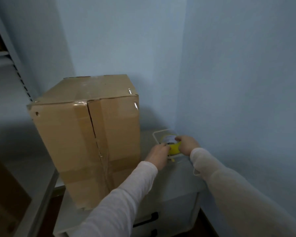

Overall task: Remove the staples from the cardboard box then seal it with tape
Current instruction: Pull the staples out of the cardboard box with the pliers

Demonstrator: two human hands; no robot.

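A tall brown cardboard box (85,134) stands on a white drawer unit (178,190), its taped front seam split down the middle. Two metal staples (135,105) show near its upper right corner. To the right of the box, a yellow object (174,147) sits in a small white-rimmed tray (155,134) by the wall. My left hand (158,155) touches its left side with curled fingers. My right hand (186,144) grips its right side and a white label on top. What the yellow object is I cannot tell.
Pale blue walls meet in a corner behind the tray. A grey metal shelf upright (15,53) runs down the left side. The drawer unit has dark handles (147,221) on its front. Dark floor shows at the lower left and right.
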